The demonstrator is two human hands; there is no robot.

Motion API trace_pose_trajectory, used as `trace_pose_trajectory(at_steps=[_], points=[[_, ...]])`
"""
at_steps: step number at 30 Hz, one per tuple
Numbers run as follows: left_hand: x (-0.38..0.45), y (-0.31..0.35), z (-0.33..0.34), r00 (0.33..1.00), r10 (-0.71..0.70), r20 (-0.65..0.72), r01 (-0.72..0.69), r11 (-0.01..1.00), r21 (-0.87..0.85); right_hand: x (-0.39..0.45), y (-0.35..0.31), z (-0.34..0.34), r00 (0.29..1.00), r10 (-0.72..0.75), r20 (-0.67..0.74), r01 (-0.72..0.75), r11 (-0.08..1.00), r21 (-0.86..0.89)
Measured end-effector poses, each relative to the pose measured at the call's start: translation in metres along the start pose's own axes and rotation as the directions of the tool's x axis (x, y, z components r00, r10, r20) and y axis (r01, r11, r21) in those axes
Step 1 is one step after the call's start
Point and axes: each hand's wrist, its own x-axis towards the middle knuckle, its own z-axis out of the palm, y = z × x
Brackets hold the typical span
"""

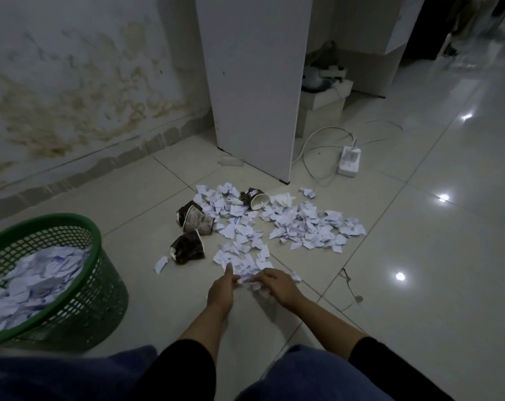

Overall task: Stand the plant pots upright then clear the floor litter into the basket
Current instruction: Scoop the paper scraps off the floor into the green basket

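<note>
A wide scatter of crumpled white paper scraps [300,224] covers the floor tiles ahead of me. Three crushed dark paper cups lie among them: one [187,247] nearest, one [194,218] behind it, and one [255,198] on its side with its white inside showing. My left hand [222,287] and my right hand [277,285] meet at the near edge of the pile, both gathering a small bunch of scraps [252,280] between their fingers. The green mesh basket [80,227] stands at the left, partly filled with paper.
A white cabinet panel [254,82] stands behind the pile. A white power strip [349,162] with looping cables lies to its right. A stained wall runs along the left. A white box [323,102] sits under the cabinet. My knees fill the bottom edge.
</note>
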Motion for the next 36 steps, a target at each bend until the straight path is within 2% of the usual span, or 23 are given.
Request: trace_pose_trajectory(at_steps=[4,10,13,15,18,21,24,27,29,32,36], points=[[0.016,0.041,0.009,0.999,0.0,0.052,0.004,0.997,-0.078,0.005,-0.013,-0.031,0.995,0.083,-0.056,-0.075,0.989,0.131],[0.029,0.127,0.036,0.977,0.11,0.182,-0.105,0.994,-0.035,0.015,-0.043,-0.087,0.983,0.1,-0.157,-0.105,0.994,-0.023],[0.038,0.154,0.047,0.949,0.194,0.25,-0.208,0.978,0.029,0.024,-0.063,-0.104,0.964,0.142,-0.223,-0.152,0.988,-0.031],[0.048,0.157,0.051,0.932,0.21,0.295,-0.236,0.97,0.058,0.031,-0.072,-0.11,0.948,0.187,-0.258,-0.197,0.98,-0.013],[0.059,0.137,0.054,0.936,0.198,0.292,-0.227,0.971,0.069,0.039,-0.08,-0.117,0.914,0.299,-0.275,-0.316,0.949,-0.018],[0.055,0.128,0.055,0.92,0.21,0.33,-0.259,0.959,0.111,0.04,-0.083,-0.125,0.87,0.404,-0.281,-0.445,0.89,-0.099],[0.05,0.131,0.062,0.896,0.221,0.386,-0.285,0.952,0.116,0.033,-0.076,-0.142,0.844,0.425,-0.327,-0.494,0.853,-0.167],[0.063,0.127,0.066,0.889,0.264,0.375,-0.326,0.939,0.112,0.026,-0.052,-0.159,0.831,0.406,-0.381,-0.509,0.831,-0.223],[0.074,0.122,0.067,0.899,0.29,0.329,-0.35,0.927,0.138,0.029,-0.028,-0.17,0.811,0.341,-0.475,-0.512,0.807,-0.294],[0.093,0.115,0.072,0.892,0.358,0.275,-0.418,0.886,0.204,0.044,0.013,-0.181,0.713,0.285,-0.641,-0.509,0.839,-0.194],[0.112,0.11,0.08,0.89,0.408,0.205,-0.451,0.854,0.258,0.067,0.051,-0.191,0.684,0.251,-0.684,-0.454,0.881,-0.131]])
